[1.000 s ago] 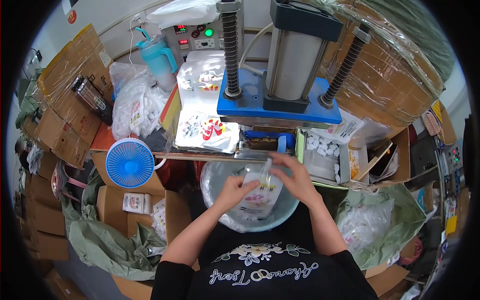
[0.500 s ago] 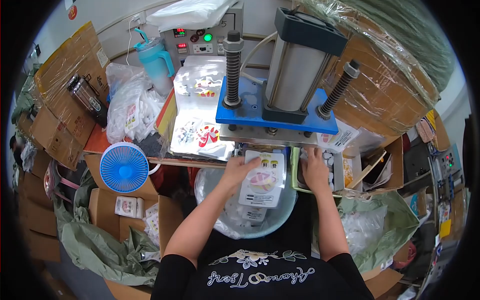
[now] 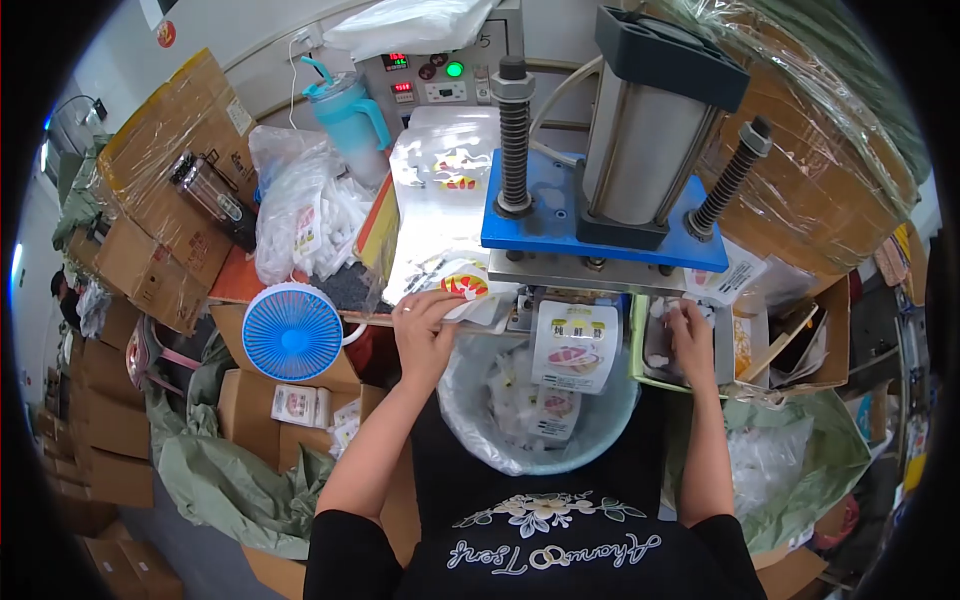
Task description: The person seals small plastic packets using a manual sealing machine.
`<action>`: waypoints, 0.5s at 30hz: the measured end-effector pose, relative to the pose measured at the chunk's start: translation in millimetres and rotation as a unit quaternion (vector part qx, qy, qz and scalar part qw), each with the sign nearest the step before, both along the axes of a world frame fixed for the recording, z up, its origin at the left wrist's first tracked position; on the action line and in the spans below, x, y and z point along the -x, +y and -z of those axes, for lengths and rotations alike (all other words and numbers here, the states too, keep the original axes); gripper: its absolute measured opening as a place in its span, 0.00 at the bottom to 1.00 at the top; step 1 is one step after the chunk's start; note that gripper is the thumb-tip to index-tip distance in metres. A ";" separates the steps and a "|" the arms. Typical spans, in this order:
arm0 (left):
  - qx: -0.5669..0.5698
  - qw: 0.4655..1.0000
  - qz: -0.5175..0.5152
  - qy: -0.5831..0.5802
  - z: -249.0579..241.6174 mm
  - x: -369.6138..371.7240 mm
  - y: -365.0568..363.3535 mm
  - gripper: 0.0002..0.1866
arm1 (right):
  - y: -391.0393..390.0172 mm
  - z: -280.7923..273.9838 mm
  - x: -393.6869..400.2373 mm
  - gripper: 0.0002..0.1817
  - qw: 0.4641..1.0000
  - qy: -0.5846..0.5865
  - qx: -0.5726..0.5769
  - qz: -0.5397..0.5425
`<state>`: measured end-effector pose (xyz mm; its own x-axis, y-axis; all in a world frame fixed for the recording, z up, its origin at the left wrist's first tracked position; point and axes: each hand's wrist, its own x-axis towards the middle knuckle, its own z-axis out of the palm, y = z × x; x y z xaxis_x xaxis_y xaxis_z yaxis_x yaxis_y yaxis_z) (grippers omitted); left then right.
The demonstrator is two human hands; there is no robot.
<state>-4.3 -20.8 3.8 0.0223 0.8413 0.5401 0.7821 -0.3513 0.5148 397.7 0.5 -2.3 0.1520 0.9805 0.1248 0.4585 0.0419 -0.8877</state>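
My left hand (image 3: 424, 330) is at the front edge of the work table, its fingers closed on the curled edge of a printed plastic pouch (image 3: 466, 287) on top of a shiny stack. My right hand (image 3: 692, 342) reaches into a green-rimmed tray (image 3: 640, 372) of small white plastic pieces (image 3: 657, 335). Its fingers point down and are bent together; whatever is between the tips is hidden. Between the hands another printed pouch (image 3: 577, 350) hangs from under the blue-plated press (image 3: 600, 240), above a lined tub (image 3: 620, 425) holding more pouches.
A blue fan (image 3: 292, 335) stands left of the table edge, near a bag of white pieces (image 3: 310, 225) and a turquoise cup (image 3: 350, 125). A control box (image 3: 440, 75) sits behind. Open cardboard boxes (image 3: 255, 400) flank me on both sides.
My left hand has let go of the pouch under the press and moved left to the stack. My right hand remains in the tray, its fingers more bent. The view has shifted.
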 end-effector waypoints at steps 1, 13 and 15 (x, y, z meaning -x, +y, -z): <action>-0.027 0.999 -0.020 -0.008 -8.7 -4.7 -0.4 0.15 | -4.4 -6.1 0.1 0.10 0.999 0.048 0.013 -0.001; 0.014 0.983 -0.017 -0.184 -26.9 -8.3 -5.3 0.05 | -27.8 -23.5 18.3 0.12 0.990 0.137 0.018 -0.038; 0.059 0.967 0.005 -0.250 -48.5 -19.8 -23.2 0.04 | -35.0 -37.7 35.7 0.11 0.989 0.133 -0.003 -0.069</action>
